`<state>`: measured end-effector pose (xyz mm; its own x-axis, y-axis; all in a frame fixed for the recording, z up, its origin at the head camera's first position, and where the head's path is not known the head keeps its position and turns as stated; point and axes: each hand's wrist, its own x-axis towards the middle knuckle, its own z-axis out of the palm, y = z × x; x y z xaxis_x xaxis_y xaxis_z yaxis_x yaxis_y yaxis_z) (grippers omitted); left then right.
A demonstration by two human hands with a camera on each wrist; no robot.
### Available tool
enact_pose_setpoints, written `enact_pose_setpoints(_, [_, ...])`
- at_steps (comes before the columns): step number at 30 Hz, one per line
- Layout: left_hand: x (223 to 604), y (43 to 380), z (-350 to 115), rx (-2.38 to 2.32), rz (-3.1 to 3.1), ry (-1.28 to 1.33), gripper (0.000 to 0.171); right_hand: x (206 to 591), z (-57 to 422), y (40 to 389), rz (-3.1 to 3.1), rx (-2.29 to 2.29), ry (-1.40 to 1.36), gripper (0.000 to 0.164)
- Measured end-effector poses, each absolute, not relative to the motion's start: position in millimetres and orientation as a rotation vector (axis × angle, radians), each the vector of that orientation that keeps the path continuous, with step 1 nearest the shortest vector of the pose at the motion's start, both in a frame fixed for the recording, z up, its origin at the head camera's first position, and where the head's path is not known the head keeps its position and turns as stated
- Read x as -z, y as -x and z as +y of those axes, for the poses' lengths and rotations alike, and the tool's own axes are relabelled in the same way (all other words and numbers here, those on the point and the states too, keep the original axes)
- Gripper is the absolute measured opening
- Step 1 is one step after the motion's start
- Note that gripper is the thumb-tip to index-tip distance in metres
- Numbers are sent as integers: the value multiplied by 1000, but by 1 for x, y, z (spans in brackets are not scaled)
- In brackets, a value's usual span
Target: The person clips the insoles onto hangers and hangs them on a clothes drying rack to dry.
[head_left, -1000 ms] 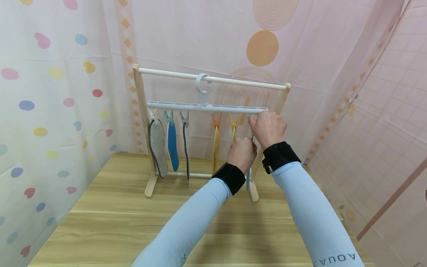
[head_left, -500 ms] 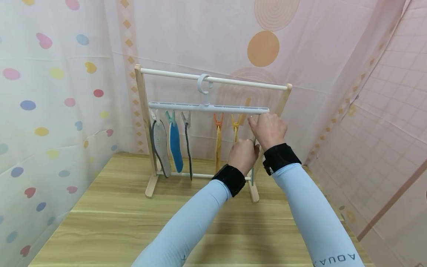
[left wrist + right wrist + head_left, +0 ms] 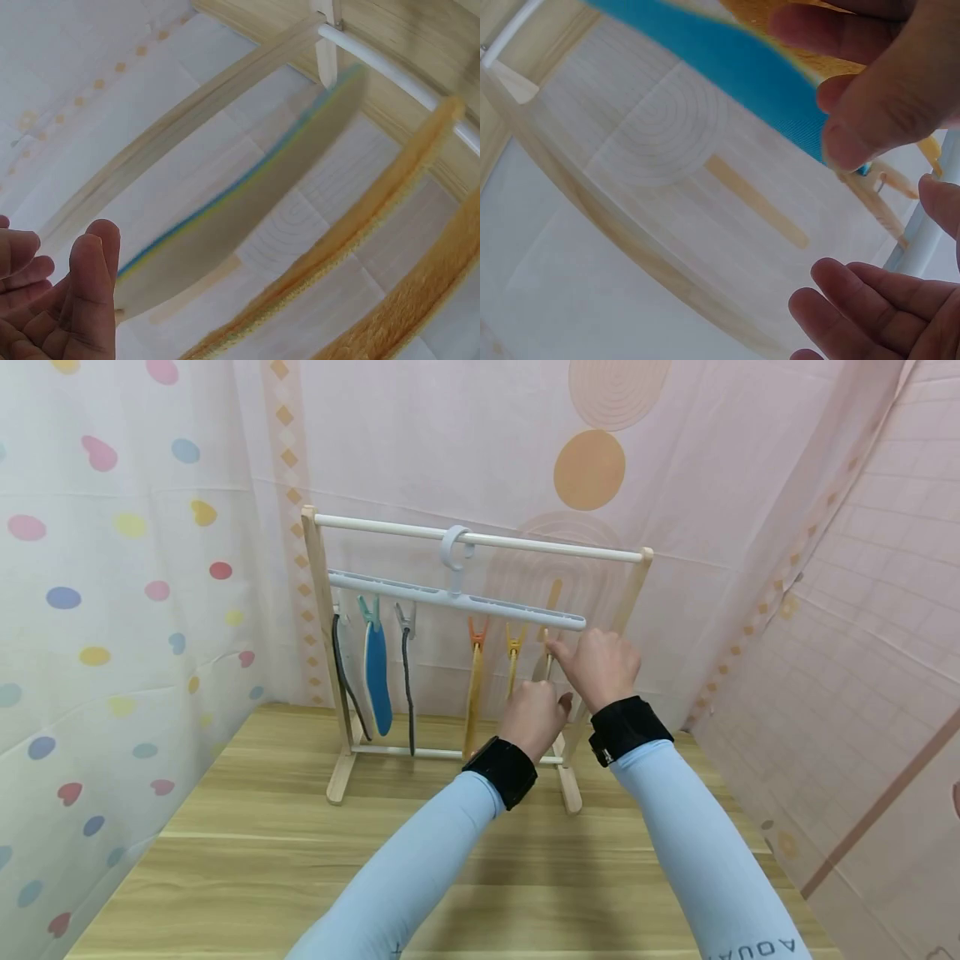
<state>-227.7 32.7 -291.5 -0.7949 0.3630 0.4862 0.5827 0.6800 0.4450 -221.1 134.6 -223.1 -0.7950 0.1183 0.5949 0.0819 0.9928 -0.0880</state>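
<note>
Both hands are at the right end of a pale blue hanger [image 3: 450, 597]. A blue insole [image 3: 705, 52] with a grey face hangs there from a beige clothespin [image 3: 874, 206]. My left hand [image 3: 532, 718] is beside the insole's upper end; its thumb overlaps that end in the right wrist view, with the fingers relaxed. Just below the hanger's right tip is my right hand [image 3: 600, 668], fingers loosely spread and nothing between them. The head view mostly hides this insole behind the hands.
The hanger hooks over a white rod [image 3: 375, 527] on a wooden rack [image 3: 318, 610]. Other insoles hang from clothespins: a blue one [image 3: 377, 681], dark-edged ones and two fuzzy yellow ones, including a yellow insole [image 3: 473, 702]. The rack stands on a wood-grain table [image 3: 247, 827] before patterned curtains.
The hanger has gone from nearly level to tilted, right end down and left end up. The hanging insoles have shifted left. Both hands have come down slightly.
</note>
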Motion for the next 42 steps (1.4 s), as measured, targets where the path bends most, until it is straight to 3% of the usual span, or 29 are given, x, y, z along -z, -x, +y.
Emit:
enact_pose_setpoints(19, [297,227,3,841,-2492,818,44,240,146,212,-2551,-152,184,67])
enact_pose_setpoints(42, [317,231,-59,817,-2551,731,32,285,145,188,-2473,-185,91,57])
